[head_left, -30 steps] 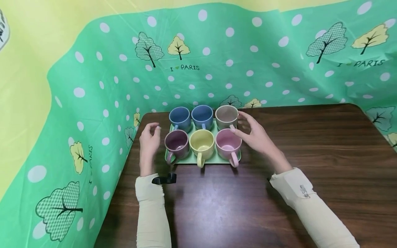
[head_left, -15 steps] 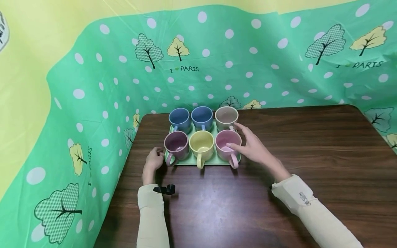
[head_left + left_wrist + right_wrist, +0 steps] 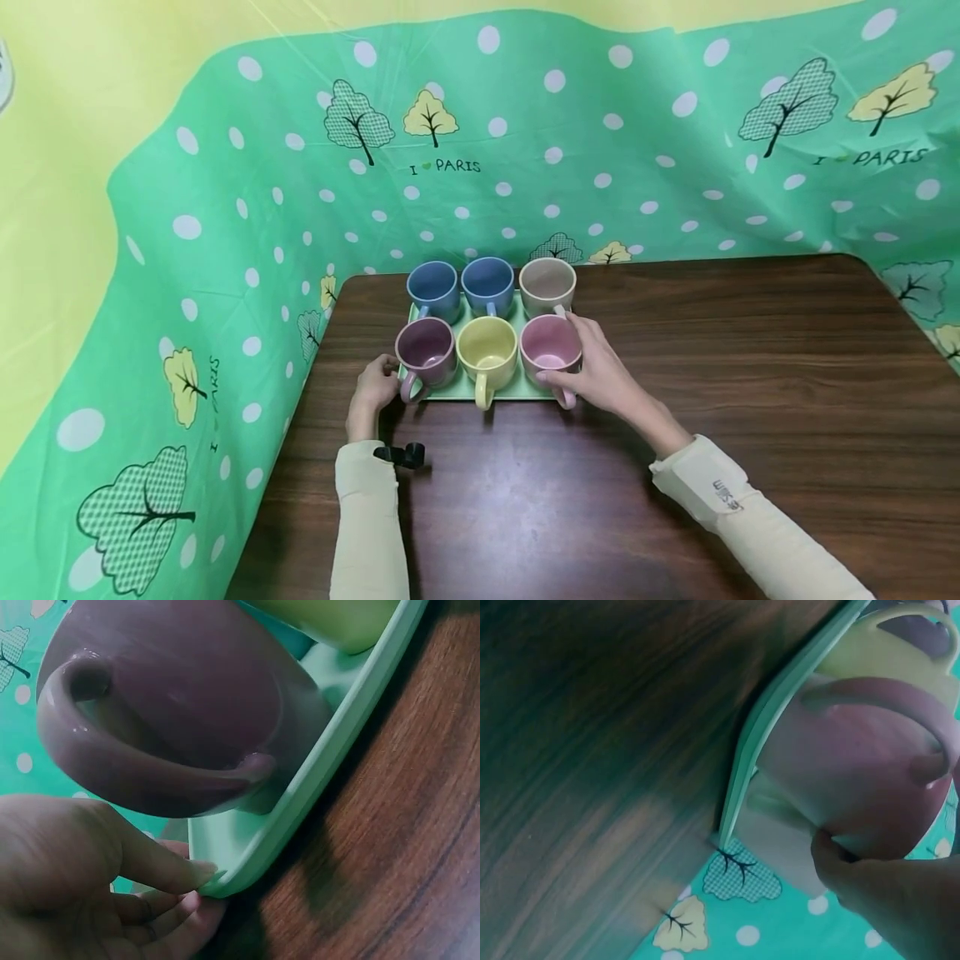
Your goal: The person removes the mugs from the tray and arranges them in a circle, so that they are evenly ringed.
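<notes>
The pink cup point(image 3: 550, 343) stands at the tray point(image 3: 456, 392)'s near right corner, where the right hand point(image 3: 600, 372), fingers half spread, grips its sides. The left hand point(image 3: 375, 387), fingers nearly closed, pinches the tray's near left corner beside the purple cup point(image 3: 425, 346).

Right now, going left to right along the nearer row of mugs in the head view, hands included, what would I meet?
The left hand, the purple mug, the yellow mug, the pink mug, the right hand.
</notes>
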Available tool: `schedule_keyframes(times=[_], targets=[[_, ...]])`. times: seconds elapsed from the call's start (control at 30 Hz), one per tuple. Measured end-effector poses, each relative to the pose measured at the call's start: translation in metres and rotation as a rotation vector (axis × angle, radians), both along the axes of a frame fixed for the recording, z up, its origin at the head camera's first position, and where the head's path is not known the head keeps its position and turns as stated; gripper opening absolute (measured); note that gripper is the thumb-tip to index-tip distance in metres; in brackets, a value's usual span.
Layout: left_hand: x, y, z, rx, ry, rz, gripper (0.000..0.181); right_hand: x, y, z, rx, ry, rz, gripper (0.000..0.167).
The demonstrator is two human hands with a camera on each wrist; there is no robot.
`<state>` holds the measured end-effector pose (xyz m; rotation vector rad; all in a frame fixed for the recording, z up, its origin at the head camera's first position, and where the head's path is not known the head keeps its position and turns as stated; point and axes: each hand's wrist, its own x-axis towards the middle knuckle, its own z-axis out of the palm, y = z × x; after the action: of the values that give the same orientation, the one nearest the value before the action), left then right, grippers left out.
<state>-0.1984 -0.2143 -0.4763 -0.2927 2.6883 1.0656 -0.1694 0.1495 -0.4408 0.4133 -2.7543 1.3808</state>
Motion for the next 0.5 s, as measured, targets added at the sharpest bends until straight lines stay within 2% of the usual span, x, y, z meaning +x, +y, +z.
schedule_keyframes(times=[0.3, 0.5], targets=[[-0.0051, -0.0004, 0.0034, 0.018, -0.040, -0.006, 0.036, 0.0019, -0.0027, -0.0020, 0.016, 0.005, -0.045, 0.105], [-0.0065, -0.0009, 0.0057, -0.011, -0.054, -0.018, 0.036, 0.0044, -0.0041, -0.0003, 0.005, -0.019, -0.056, 0.103]])
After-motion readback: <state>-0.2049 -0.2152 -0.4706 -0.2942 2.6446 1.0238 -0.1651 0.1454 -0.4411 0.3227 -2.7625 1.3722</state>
